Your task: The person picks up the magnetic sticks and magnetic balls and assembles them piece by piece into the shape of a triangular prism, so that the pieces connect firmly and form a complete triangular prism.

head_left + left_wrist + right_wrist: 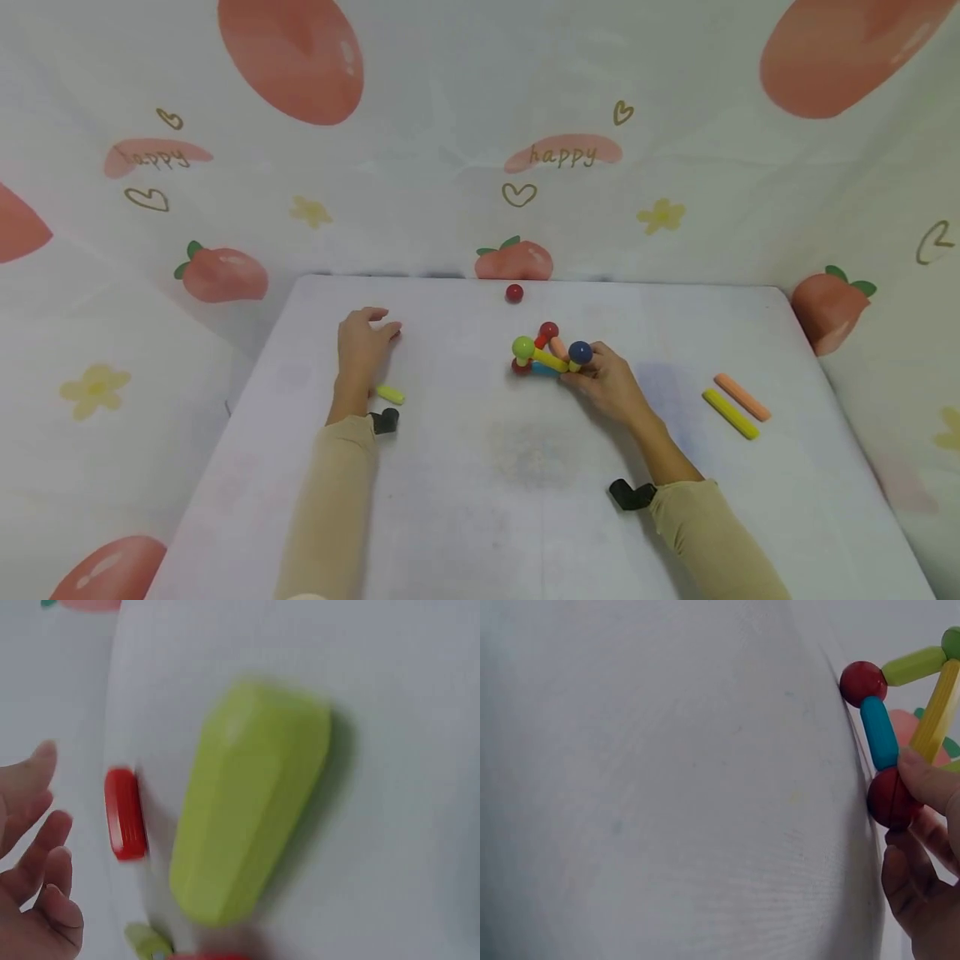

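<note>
My right hand (609, 387) grips the near right corner of a small frame of magnetic balls and rods, its thumb and fingers at a red ball (892, 799). The frame has a blue ball (580, 352), a green ball (523, 347) and a yellow rod (551, 361) on top, with a light blue rod (879, 733) low down. My left hand (363, 346) is over the table's left side, fingers loosely bent and holding nothing. Just beyond its fingertips in the left wrist view lies a short red rod (125, 814). A light green rod (390, 394) lies by the left wrist.
A loose red ball (514, 292) sits near the table's back edge. On the right lie an orange rod (742, 397) and a yellow rod (731, 413), side by side. Another green piece (148, 941) shows low in the left wrist view. Printed cloth hangs behind the table.
</note>
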`<state>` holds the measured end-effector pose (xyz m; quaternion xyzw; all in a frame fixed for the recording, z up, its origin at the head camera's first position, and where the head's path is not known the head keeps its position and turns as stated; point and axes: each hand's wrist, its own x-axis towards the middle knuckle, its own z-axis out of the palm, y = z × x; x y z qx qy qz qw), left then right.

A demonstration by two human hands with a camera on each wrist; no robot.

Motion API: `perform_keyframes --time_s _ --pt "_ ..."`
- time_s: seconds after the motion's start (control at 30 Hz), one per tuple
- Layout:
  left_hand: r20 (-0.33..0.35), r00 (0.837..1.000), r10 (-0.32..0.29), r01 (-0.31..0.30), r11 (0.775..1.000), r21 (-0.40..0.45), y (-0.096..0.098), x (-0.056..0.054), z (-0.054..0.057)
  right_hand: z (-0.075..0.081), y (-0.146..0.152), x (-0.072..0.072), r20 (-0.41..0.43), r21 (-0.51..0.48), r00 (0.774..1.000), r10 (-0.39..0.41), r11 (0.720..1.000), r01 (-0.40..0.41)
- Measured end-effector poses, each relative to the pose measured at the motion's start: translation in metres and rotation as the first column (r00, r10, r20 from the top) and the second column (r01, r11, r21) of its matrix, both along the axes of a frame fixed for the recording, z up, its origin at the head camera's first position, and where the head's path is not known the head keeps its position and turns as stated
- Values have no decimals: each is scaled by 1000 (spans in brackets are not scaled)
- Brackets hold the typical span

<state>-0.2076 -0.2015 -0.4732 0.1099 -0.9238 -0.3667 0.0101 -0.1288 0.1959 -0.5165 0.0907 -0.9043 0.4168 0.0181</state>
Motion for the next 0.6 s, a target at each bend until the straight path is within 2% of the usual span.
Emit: perform_keyframes --time_s 0.07,0.17,0.3,0.4,0.47,0.53,0.6 --pt "58 998 -11 12 1000 -17 -10 -1 -2 1 0 0 -3 -2 1000 -4 1000 4" --pt "141 988 -60 68 996 -52 -16 -2 -4 1 0 0 -3 -12 1000 -10 1000 10" --pt "180 981 -67 85 992 -97 -15 1 -4 1 -1 0 16 -35 1000 10 999 -9" --pt "125 989 -83 97 989 -107 -10 2 -2 1 -4 0 22 -40 1000 14 999 -13" --pt "57 991 -125 130 987 -98 -3 1 5 2 -4 0 24 -28 1000 8 1000 -7" --pt "-16 983 -181 179 980 -85 11 1 19 3 -4 0 29 -16 1000 -5 1000 6" --pt "-81 966 -244 241 969 -55 31 5 37 3 -3 1 43 -7 999 -15 1000 15"
